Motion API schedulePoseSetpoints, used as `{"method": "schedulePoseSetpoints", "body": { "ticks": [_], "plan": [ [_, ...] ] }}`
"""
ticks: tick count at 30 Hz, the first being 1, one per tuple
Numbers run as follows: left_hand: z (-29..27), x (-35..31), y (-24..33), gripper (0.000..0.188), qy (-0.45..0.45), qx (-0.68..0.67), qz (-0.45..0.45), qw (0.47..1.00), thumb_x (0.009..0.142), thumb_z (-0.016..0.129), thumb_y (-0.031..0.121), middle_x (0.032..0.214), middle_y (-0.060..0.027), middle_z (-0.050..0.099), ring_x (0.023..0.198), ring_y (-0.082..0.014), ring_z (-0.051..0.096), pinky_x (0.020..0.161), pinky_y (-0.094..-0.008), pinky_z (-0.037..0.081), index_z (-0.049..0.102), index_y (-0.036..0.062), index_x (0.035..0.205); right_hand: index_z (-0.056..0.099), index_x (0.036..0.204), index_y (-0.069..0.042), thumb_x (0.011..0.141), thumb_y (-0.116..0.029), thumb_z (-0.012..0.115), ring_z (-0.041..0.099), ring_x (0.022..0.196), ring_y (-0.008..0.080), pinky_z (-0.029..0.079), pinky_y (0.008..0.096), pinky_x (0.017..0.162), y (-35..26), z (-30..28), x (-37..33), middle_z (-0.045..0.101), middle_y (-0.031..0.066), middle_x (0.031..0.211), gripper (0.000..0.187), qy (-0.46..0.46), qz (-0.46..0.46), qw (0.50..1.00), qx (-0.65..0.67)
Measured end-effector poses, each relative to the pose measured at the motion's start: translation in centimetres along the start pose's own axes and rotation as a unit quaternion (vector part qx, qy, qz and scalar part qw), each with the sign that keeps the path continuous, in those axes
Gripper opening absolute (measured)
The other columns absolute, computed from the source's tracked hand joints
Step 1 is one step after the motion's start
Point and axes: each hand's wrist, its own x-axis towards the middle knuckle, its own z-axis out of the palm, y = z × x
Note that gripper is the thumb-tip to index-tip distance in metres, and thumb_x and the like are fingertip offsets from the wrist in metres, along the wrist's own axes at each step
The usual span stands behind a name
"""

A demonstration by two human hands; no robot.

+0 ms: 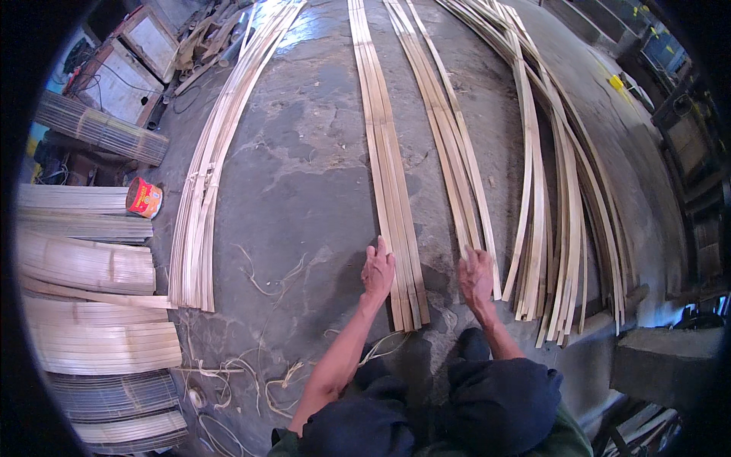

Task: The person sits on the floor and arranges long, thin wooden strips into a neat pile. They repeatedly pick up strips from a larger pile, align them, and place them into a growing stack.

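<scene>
A narrow row of long, pale bamboo strips (396, 221) lies side by side on the floor in front of me. My left hand (378, 270) rests against its left edge near the close end, fingers stretched forward and nothing seen in them. Right of that row is a looser group of strips (445, 129). My right hand (475, 278) is closed over the near ends of this group, with its fingers curled; the exact grip is partly hidden. One separate strip (485, 228) runs just past the right side of that hand.
A tied strip bundle (202, 206) lies to the left, and a fanned pile (563, 228) to the right. Slatted bamboo panels (99, 335) are stacked at the far left beside a red tin (144, 198). Thin fibre scraps (278, 381) litter the floor (297, 213).
</scene>
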Motion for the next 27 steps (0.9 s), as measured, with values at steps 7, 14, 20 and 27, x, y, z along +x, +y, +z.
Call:
{"method": "schedulePoseSetpoints", "body": {
  "ticks": [7, 14, 20, 27],
  "plan": [
    [0.3, -0.2, 0.5, 0.065, 0.098, 0.013, 0.029, 0.995, 0.091, 0.056, 0.025, 0.119, -0.0266, 0.050, 0.105, -0.0441, 0.056, 0.084, -0.0520, 0.049, 0.031, -0.0013, 0.145, 0.054, 0.126, -0.008, 0.090, -0.027, 0.060, 0.054, 0.101, 0.0384, 0.045, 0.0506, 0.086, 2.7, -1.6, 0.2, 0.056, 0.0193, 0.109, 0.042, -0.114, 0.118, 0.985, -0.054],
    [0.7, -2.4, 2.3, 0.067, 0.049, 0.143, 0.222, 0.963, 0.091, 0.055, 0.033, 0.150, -0.0202, 0.032, 0.141, -0.0370, 0.027, 0.114, -0.0498, 0.023, 0.033, 0.0025, 0.147, 0.055, 0.123, -0.006, 0.090, -0.019, 0.059, 0.062, 0.091, 0.0394, 0.050, 0.0448, 0.079, 3.3, -2.1, 0.8, 0.064, 0.0215, 0.099, 0.036, -0.095, 0.122, 0.986, 0.057],
    [1.8, -2.8, 1.5, 0.067, -0.027, 0.171, 0.237, 0.956, 0.096, 0.045, 0.042, 0.157, -0.0163, 0.021, 0.146, -0.0338, 0.018, 0.118, -0.0507, 0.013, 0.029, 0.0041, 0.149, 0.050, 0.134, -0.004, 0.097, -0.018, 0.054, 0.064, 0.069, 0.0270, 0.050, 0.0365, 0.064, -1.1, -3.2, 1.1, 0.065, 0.0220, 0.083, 0.040, -0.050, 0.130, 0.977, 0.164],
    [1.4, -3.0, 2.6, 0.065, -0.009, 0.163, 0.250, 0.954, 0.096, 0.047, 0.038, 0.155, -0.0146, 0.027, 0.144, -0.0328, 0.021, 0.118, -0.0508, 0.014, 0.030, 0.0037, 0.148, 0.048, 0.141, -0.011, 0.101, -0.019, 0.052, 0.049, 0.063, 0.0064, 0.044, 0.0233, 0.057, -3.0, 2.6, -3.5, 0.056, -0.0012, 0.074, 0.041, -0.127, 0.233, 0.906, 0.330]
  ]
}}
